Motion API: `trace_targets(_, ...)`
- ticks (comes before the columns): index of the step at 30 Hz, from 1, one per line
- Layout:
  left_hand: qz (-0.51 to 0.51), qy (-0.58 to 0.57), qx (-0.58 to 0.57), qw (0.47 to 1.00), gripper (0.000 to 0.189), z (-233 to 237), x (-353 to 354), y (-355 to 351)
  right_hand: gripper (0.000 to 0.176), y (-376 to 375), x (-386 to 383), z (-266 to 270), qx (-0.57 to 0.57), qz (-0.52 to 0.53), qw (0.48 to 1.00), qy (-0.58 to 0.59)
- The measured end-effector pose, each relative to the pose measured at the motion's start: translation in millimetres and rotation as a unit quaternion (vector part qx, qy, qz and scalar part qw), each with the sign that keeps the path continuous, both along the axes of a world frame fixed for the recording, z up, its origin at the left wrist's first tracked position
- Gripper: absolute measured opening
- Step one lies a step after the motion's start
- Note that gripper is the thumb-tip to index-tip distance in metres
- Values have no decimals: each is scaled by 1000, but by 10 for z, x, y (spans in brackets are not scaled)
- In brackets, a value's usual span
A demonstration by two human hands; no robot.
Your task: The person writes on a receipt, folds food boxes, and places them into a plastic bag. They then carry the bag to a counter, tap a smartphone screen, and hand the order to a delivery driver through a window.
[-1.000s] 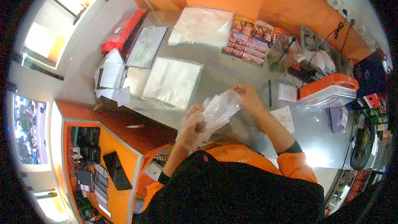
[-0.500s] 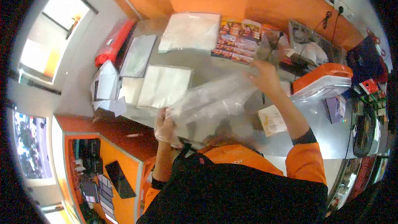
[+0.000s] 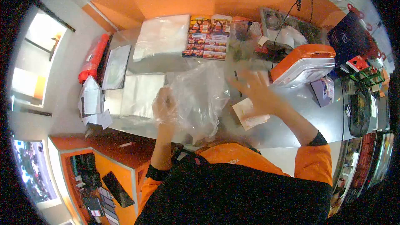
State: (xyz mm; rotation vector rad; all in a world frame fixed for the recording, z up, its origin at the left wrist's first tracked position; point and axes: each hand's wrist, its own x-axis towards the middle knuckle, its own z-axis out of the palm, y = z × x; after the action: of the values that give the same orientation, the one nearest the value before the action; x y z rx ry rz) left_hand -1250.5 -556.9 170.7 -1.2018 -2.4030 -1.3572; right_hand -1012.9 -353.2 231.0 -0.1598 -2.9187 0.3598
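I see the grey metal surface point(image 3: 291, 116) with a large crumpled clear plastic bag point(image 3: 200, 96) at its near edge. My left hand point(image 3: 164, 106) grips the bag's left side. My right hand point(image 3: 254, 89) is spread open just beside it, over a small white paper slip point(image 3: 250, 116).

A clear plastic bag point(image 3: 200, 96) is gripped by the left hand point(image 3: 164, 106); the right hand point(image 3: 259, 93) is seen spread beside it
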Motion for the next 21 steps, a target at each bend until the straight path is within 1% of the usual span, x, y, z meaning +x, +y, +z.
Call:
trace_targets(1, -2, -5, -8, 1000, 11, 16, 28, 2, 99, -12, 227, -269, 23, 15, 998, -59)
trace_targets(3, -9, -16, -24, 1000, 10, 20, 97, 22, 101, -38, 431, -558, 49, 24, 988, -143)
trace_targets(5, -17, 21, 5, 1000, 11, -133, 150, 38, 99, -39, 563, -668, 54, 11, 979, -196)
trace_targets(6, -21, 40, 21, 999, 11, -169, 175, 53, 97, -25, 632, -641, 41, -22, 982, -181)
trace_targets(8, -23, 23, 18, 999, 11, -168, 214, 3, 93, 6, 761, -560, 15, -88, 985, -150)
trace_targets(11, -13, 16, 23, 1000, 13, -221, 225, -24, 97, 278, 1197, -618, -53, -188, 976, -97)
trace_targets(12, -8, 17, 27, 999, 14, -246, 234, -25, 97, 343, 1329, -678, -43, -209, 968, -131)
trace_targets(14, 29, 27, -15, 999, 15, -249, 265, 3, 97, 436, 1572, -884, -18, -253, 947, -197)
trace_targets(15, 48, 33, -35, 998, 16, -238, 276, 21, 97, 461, 1694, -1032, -24, -243, 945, -217)
trace_targets(17, 74, 1, -63, 995, 17, -155, 349, 38, 98, 484, 1843, -1297, -35, -217, 942, -252)
trace_targets(18, 90, -13, -78, 993, 17, -102, 381, 36, 100, 458, 1817, -1210, -29, -221, 946, -233)
trace_targets(20, 101, -15, -62, 993, 17, -26, 458, 60, 103, 341, 1675, -876, -20, -231, 953, -196)
trace_targets(21, 104, -16, -55, 993, 18, -11, 481, 62, 103, 306, 1577, -825, -27, -200, 964, -172)
